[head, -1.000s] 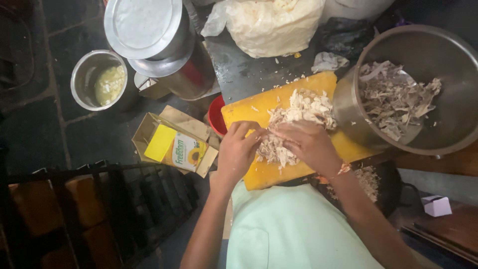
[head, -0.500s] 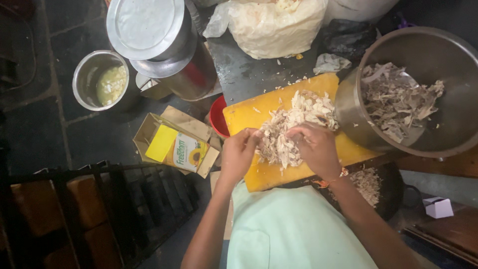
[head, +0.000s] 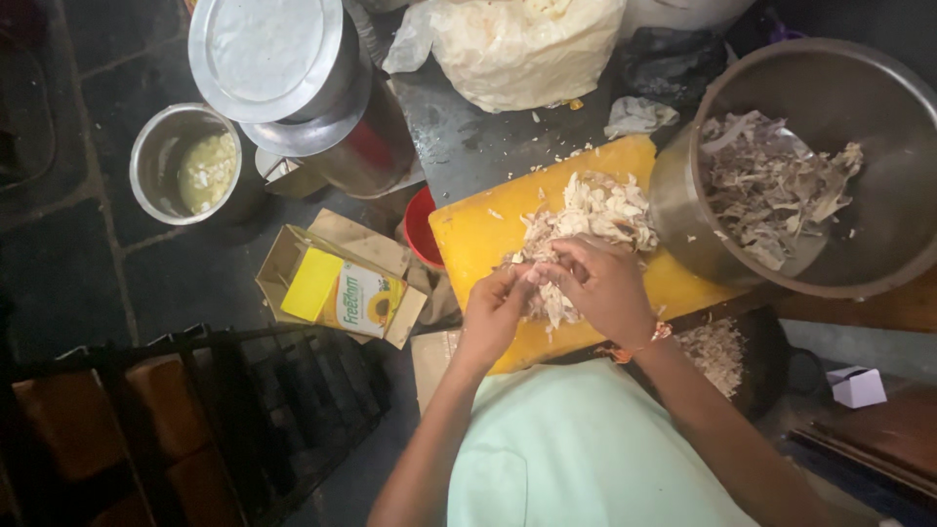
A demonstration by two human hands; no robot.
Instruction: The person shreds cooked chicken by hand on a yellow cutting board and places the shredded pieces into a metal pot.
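A pile of pale shredded meat lies on a yellow cutting board. My left hand and my right hand meet at the near edge of the pile, fingers pinched on a strip of the meat between them. To the right of the board stands a large steel bowl holding darker shredded pieces.
A small steel pot with yellowish liquid sits on the dark floor at left, next to a lidded steel container. An open cardboard box lies left of the board. A white bag is at the top, a dark pan by my right forearm.
Both hands have shifted slightly toward the near side of the pile and now pinch a strip together; the camera view drifted a little.
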